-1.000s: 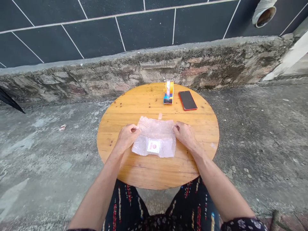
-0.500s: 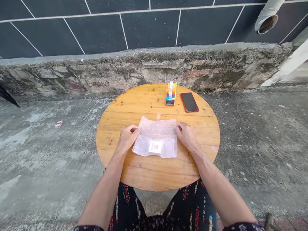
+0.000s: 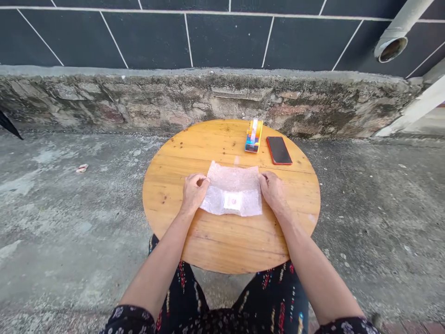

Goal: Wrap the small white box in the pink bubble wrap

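Note:
A sheet of pinkish clear bubble wrap lies on the round wooden table, its near part folded up over a small white packet with a faint reddish print. The packet shows through the plastic, near the middle of the front edge. At the wrap's left edge, my left hand pinches the plastic between thumb and forefinger. My right hand grips the right edge, at about the same height. Its fingertips are partly hidden from above.
Toward the back of the table stands a yellow and blue tape dispenser. A phone in a red case lies to its right. Behind the table runs a rough stone ledge below a dark tiled wall.
Both hands have moved the bubble wrap and packet slightly away from me across the table. The camera view has shifted a little.

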Motion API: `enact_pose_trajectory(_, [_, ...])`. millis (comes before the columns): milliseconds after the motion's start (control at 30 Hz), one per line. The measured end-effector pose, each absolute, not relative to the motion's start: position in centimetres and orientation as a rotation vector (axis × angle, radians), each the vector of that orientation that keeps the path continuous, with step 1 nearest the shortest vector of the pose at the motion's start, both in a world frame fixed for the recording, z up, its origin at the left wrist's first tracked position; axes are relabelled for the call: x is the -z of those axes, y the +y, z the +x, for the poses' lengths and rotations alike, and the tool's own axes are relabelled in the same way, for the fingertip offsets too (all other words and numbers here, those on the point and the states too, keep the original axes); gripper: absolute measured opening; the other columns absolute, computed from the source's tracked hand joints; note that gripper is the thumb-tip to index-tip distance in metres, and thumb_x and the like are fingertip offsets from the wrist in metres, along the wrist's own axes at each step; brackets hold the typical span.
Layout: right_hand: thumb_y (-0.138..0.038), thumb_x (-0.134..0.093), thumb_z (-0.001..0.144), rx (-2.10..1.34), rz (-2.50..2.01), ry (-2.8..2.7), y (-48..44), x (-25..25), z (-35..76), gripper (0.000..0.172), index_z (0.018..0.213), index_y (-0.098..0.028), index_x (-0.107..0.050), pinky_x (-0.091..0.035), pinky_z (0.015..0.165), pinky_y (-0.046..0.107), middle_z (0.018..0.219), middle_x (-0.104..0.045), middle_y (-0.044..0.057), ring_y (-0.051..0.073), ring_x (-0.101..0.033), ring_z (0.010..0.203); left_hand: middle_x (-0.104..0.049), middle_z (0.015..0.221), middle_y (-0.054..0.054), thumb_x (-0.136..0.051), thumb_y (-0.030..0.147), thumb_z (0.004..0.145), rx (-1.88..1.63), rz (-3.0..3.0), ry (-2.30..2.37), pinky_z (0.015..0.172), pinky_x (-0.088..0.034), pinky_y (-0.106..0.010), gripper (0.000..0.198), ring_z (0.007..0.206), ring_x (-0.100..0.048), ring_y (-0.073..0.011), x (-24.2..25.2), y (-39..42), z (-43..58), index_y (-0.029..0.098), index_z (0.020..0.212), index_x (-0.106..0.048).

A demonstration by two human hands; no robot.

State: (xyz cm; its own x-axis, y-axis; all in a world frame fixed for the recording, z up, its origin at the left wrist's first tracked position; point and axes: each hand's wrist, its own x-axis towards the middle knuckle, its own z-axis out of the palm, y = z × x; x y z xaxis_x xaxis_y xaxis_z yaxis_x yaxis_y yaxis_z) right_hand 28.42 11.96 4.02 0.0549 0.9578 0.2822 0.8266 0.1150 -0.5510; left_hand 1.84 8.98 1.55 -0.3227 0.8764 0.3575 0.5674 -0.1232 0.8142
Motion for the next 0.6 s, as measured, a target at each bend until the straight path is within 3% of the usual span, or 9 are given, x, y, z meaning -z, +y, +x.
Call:
enact_pose_trajectory(133, [-0.049,-0.051,0.087,-0.587,-1.405,-1.700,10.5,-4.9,28.7,0.035,0.094,-0.018,-0.066,-0.043,0.067,0.029,0.088,-0.070,0.006,0.019,-0.060,0.073,-0.069,0.087,-0.002,-0.057,0.033,0.080,-1.442,1.616,1.816,0.084,-0.045,-0.032,0.017,0.090,-0.059,-0.0201,-1.5,8.7,1.7,0.022,0.070,-0.065])
enact_pose_trajectory(333, [-0.045,-0.054,0.088,-0.788,-1.202,-1.968,8.1,-6.7,28.2,0.035,0.107,-0.019,-0.066,-0.045,0.087,0.035,0.108,-0.069,0.008,0.022,-0.062,0.099,-0.068,0.085,-0.003,-0.055,0.033,0.081,-1.447,1.626,1.819,0.084,-0.045,-0.031,0.018,0.089,-0.058,-0.0195,-1.4,8.8,1.6,0.021,0.073,-0.065])
enact_pose_trajectory(467, [-0.040,-0.063,0.082,-0.757,-1.201,-2.062,6.4,-7.8,28.0,0.036,0.111,-0.019,-0.065,-0.047,0.085,0.036,0.096,-0.071,0.006,0.020,-0.064,0.090,-0.068,0.085,-0.003,-0.054,0.034,0.081,-1.438,1.561,1.836,0.082,-0.045,-0.029,0.019,0.089,-0.059,-0.0190,-1.5,8.9,1.5,0.020,0.077,-0.066])
enact_pose_trajectory(600, [-0.034,-0.057,0.089,-0.815,-0.963,-2.327,3.4,-9.3,27.9,0.021,0.103,-0.024,-0.069,-0.046,0.083,0.034,0.093,-0.071,0.004,0.017,-0.063,0.086,-0.067,0.084,-0.003,-0.054,0.035,0.080,-1.438,1.512,1.806,0.079,-0.046,-0.028,0.019,0.086,-0.060,-0.0182,-1.6,8.8,1.5,0.020,0.078,-0.066])
